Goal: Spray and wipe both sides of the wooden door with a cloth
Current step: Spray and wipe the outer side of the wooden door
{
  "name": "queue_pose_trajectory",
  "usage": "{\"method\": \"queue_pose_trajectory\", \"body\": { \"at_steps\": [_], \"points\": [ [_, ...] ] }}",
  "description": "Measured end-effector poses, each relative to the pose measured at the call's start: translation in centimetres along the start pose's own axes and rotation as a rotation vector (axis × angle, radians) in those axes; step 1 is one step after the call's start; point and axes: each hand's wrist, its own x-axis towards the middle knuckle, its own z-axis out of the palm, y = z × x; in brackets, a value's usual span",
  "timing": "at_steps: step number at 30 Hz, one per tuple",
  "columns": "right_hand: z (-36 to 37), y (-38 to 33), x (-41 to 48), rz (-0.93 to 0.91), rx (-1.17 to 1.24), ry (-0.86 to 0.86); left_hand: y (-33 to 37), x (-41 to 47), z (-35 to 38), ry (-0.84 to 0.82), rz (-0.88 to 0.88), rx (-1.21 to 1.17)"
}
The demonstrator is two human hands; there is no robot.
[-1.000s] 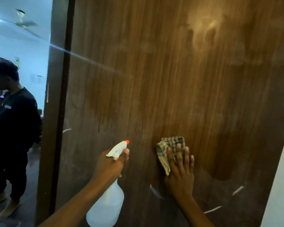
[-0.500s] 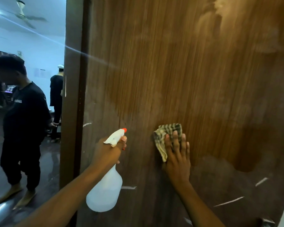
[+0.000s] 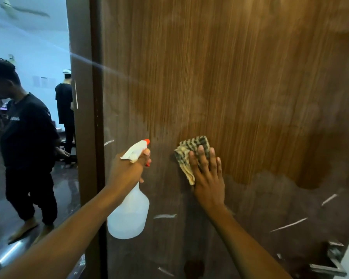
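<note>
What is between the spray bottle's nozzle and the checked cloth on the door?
Nothing but bare door: the head view shows a plain wood strip between the spray bottle and the cloth under the right hand.

Person in black (image 3: 28, 137): nine o'clock, standing barefoot on the dark floor (image 3: 67, 190).
Second figure (image 3: 65, 105): just behind, perhaps white-capped.
Ceiling fan (image 3: 14, 11): eleven o'clock, blurred.

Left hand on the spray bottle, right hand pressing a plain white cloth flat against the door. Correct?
Not quite. The cloth is checked in dark and pale squares, not plain white; the head view shows it. The rest holds: the left hand grips the spray bottle, and the right hand presses the cloth flat against the wooden door.
</note>
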Motion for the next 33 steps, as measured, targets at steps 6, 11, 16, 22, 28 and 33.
{"method": "queue_pose_trajectory", "body": {
  "at_steps": [6, 11, 16, 22, 28, 33],
  "points": [
    [-1.3, -3.8, 6.2, 0.378, 0.037, 0.07, -1.1, 1.5, -2.5, -0.028, 0.013, 0.007],
    [1.2, -10.0, 7.7, 0.105, 0.067, 0.048, -2.0, 3.4, -5.4, -0.064, 0.057, 0.01],
    [3.1, -10.1, 2.1, 0.027, 0.007, 0.024, -3.0, 4.4, -7.6, -0.072, 0.052, 0.008],
    [2.2, -12.9, 6.5, 0.41, -0.002, 0.059, -4.7, 5.5, -9.5, -0.08, 0.008, 0.014],
    [3.8, -18.4, 11.2, 0.202, 0.021, 0.044, -5.7, 6.4, -11.3, -0.103, 0.043, -0.008],
    [5.4, -18.4, 5.9, 0.013, -0.028, -0.05, -6.6, 6.5, -13.1, -0.105, 0.039, -0.059]
  ]
}}
